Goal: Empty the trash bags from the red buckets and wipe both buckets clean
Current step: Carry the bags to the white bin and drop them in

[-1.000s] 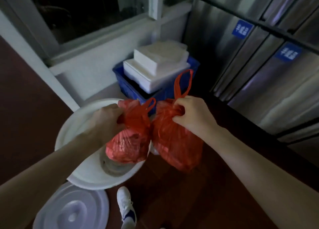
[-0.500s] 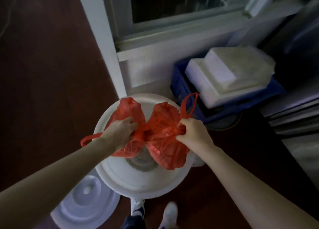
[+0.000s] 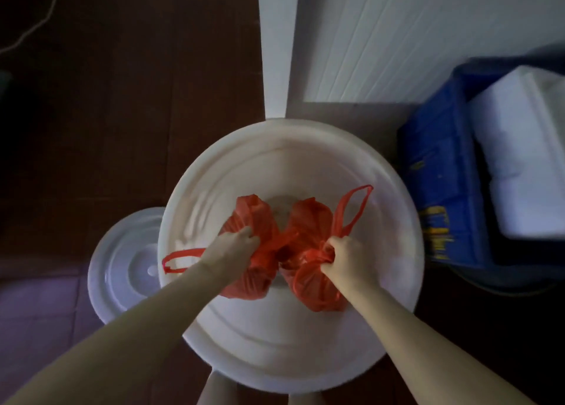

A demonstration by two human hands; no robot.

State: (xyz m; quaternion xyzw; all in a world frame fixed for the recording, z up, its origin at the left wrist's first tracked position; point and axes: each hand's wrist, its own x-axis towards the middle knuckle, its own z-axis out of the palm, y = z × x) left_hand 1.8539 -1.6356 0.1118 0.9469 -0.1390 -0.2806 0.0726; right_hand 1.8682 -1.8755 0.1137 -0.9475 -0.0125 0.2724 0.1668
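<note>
Two tied red trash bags hang over the mouth of a big white bin (image 3: 305, 358). My left hand (image 3: 232, 248) grips the knot of the left red bag (image 3: 253, 221), whose loop handle sticks out to the left. My right hand (image 3: 345, 255) grips the neck of the right red bag (image 3: 312, 285), and one of its handles stands up to the right. The two bags touch each other in the middle. No red bucket is in view.
The bin's round white lid (image 3: 128, 261) lies on the dark floor to its left. A blue crate (image 3: 443, 190) holding white foam boxes (image 3: 526, 160) stands at the right. A white wall and post (image 3: 278, 47) rise right behind the bin.
Both bags have been carried from in front of the crate to directly over the white bin's opening, and they now hang lower. My view has tilted down onto the bin.
</note>
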